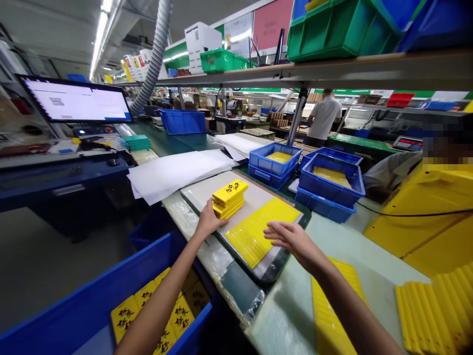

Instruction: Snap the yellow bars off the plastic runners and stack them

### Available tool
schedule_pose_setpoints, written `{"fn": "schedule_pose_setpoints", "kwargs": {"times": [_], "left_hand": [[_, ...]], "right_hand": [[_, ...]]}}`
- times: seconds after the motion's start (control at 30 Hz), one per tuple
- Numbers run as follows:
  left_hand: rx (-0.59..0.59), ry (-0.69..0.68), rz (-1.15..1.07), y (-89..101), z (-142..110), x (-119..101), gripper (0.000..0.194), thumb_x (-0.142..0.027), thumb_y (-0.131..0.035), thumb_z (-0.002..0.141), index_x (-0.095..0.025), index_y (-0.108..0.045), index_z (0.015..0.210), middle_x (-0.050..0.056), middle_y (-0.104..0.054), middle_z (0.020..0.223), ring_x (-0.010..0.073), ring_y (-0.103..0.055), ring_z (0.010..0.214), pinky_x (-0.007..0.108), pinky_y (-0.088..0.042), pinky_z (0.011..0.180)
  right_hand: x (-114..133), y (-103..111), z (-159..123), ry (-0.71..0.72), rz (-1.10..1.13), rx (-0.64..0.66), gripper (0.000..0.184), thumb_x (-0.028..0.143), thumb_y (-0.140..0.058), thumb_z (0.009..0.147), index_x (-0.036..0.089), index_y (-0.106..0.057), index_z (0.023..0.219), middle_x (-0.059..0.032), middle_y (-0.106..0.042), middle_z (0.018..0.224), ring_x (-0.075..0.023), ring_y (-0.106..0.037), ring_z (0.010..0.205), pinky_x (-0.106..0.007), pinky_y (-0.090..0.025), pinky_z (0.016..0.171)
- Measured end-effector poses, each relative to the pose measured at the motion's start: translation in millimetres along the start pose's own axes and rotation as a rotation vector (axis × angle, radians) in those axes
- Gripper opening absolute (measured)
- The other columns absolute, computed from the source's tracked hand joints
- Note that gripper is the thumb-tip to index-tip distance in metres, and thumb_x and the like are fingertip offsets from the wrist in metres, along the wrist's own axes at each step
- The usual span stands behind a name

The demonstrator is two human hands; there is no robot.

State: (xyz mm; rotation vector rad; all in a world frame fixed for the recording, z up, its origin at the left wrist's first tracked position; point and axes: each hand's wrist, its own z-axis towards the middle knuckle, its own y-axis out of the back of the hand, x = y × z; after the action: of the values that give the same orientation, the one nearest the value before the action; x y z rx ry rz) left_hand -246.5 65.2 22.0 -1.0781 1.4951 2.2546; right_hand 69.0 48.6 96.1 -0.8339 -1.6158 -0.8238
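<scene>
A small stack of yellow printed boxes [229, 198] sits on a grey board [207, 192] on the bench. My left hand [208, 220] rests against the near end of that stack, fingers curled against it. My right hand [291, 237] hovers open, fingers spread, over the right edge of a flat ribbed yellow sheet [258, 230] lying on the same board. More ribbed yellow sheets [334, 305] lie under my right forearm.
A blue bin [92, 305] with printed yellow boxes stands at lower left. Blue crates [275, 165] holding yellow sheets sit behind the board, and white paper sheets [177, 172] lie to the left. A monitor [76, 101] stands at left; a seated person's sleeve [388, 170] is at right.
</scene>
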Motion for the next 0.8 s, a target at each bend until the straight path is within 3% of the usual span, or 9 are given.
{"fn": "schedule_pose_setpoints", "kwargs": {"times": [0.1,0.17,0.3,0.4,0.5,0.6,0.67,0.73,0.8], "left_hand": [[-0.011,0.015,0.002,-9.1,-11,-5,0.089,-0.027,-0.086,0.064,-0.013,-0.041,0.139,0.020,-0.063,0.134,0.0372,-0.061,0.130,0.044,-0.049,0.109],[-0.012,0.034,-0.010,-10.3,-17,-9,0.087,-0.026,-0.085,0.066,-0.011,-0.040,0.140,0.022,-0.061,0.137,0.0382,-0.058,0.133,0.046,-0.047,0.111],[0.092,0.090,-0.095,3.0,-15,-10,0.094,-0.012,-0.082,0.064,-0.009,-0.037,0.147,0.022,-0.059,0.142,0.0355,-0.057,0.135,0.045,-0.047,0.113],[0.242,0.184,-0.214,25.5,0,-6,0.068,-0.008,-0.073,0.077,-0.010,-0.049,0.141,0.015,-0.068,0.128,0.0259,-0.068,0.117,0.039,-0.055,0.102],[0.292,0.301,-0.298,48.8,24,-6,0.038,-0.022,-0.060,0.098,-0.010,-0.057,0.133,0.014,-0.069,0.123,0.0225,-0.070,0.108,0.039,-0.057,0.095],[0.298,0.355,-0.332,61.4,53,-15,0.046,-0.046,-0.052,0.105,-0.010,-0.057,0.134,0.017,-0.067,0.127,0.0234,-0.070,0.108,0.041,-0.057,0.095],[0.347,0.362,-0.329,61.1,73,-26,0.059,-0.062,-0.052,0.101,-0.012,-0.058,0.132,0.018,-0.067,0.125,0.0260,-0.070,0.108,0.042,-0.056,0.094],[0.445,0.371,-0.316,55.1,91,-37,0.067,-0.072,-0.059,0.092,-0.015,-0.062,0.126,0.018,-0.071,0.117,0.0297,-0.071,0.105,0.044,-0.057,0.089],[0.557,0.382,-0.305,46.6,105,-46,0.068,-0.075,-0.067,0.082,-0.018,-0.065,0.119,0.015,-0.075,0.105,0.0328,-0.072,0.100,0.044,-0.058,0.084]], "right_hand": [[10,-28,83,-0.021,-0.096,-0.061,0.041,0.042,-0.050,0.107,0.006,-0.070,0.109,-0.0212,-0.075,0.115,-0.0255,-0.076,0.105,-0.036,-0.060,0.091],[8,-41,128,0.029,-0.214,-0.167,0.019,0.022,-0.060,0.100,0.008,-0.070,0.108,-0.0186,-0.073,0.123,-0.0260,-0.070,0.116,-0.038,-0.055,0.099],[-9,-60,184,0.117,-0.411,-0.221,0.024,0.016,-0.074,0.090,0.011,-0.069,0.113,-0.0116,-0.070,0.126,-0.0248,-0.064,0.121,-0.046,-0.049,0.107],[-25,-66,200,0.148,-0.501,-0.186,0.016,0.021,-0.076,0.091,0.012,-0.071,0.104,-0.0081,-0.072,0.110,-0.0223,-0.067,0.108,-0.044,-0.052,0.102],[-37,-64,205,0.190,-0.550,-0.157,0.011,0.022,-0.074,0.095,0.012,-0.071,0.091,-0.0050,-0.073,0.096,-0.0190,-0.069,0.097,-0.039,-0.055,0.096],[-41,-60,206,0.216,-0.566,-0.170,0.013,0.022,-0.075,0.094,0.012,-0.071,0.088,-0.0031,-0.072,0.087,-0.0161,-0.069,0.084,-0.035,-0.057,0.087],[-35,-52,206,0.237,-0.561,-0.217,0.012,0.021,-0.074,0.094,0.012,-0.071,0.087,-0.0024,-0.071,0.083,-0.0149,-0.068,0.079,-0.032,-0.057,0.082],[-20,-29,206,0.269,-0.552,-0.317,0.010,0.020,-0.071,0.096,0.011,-0.073,0.091,-0.0031,-0.073,0.084,-0.0151,-0.069,0.078,-0.032,-0.057,0.082],[3,11,204,0.308,-0.551,-0.494,0.015,0.020,-0.063,0.100,0.011,-0.074,0.105,-0.0069,-0.075,0.095,-0.0175,-0.072,0.088,-0.035,-0.057,0.089]]}}
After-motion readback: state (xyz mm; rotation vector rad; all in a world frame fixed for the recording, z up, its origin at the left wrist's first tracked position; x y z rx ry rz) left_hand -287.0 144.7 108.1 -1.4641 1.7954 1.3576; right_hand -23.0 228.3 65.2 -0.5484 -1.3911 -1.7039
